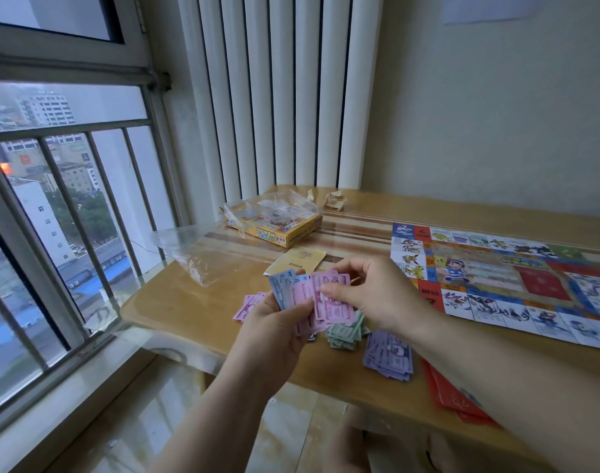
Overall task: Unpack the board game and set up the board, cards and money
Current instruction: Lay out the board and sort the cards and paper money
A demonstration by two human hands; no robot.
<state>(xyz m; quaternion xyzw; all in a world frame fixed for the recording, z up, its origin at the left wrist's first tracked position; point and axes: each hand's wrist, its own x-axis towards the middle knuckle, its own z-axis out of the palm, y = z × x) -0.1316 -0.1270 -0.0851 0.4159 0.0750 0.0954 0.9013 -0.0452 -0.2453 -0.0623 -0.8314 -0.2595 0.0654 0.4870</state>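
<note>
My left hand (274,322) grips a fanned wad of play money (308,291), pink notes with blue ones behind. My right hand (370,291) pinches a pink note at the front of that fan. Sorted piles lie on the table below: pink notes (249,303), green notes (346,332), purple notes (389,358) and red notes (452,394) partly under my right forearm. The colourful game board (517,278) lies unfolded on the right. A yellow card or booklet (300,261) rests beyond my hands. The yellow game box (278,227) stands open at the back.
The wooden table (189,302) stands against a wall and white radiator. An empty clear plastic bag (203,254) lies at the table's left. Two crumpled paper scraps (334,199) sit at the back. A barred window is on the left.
</note>
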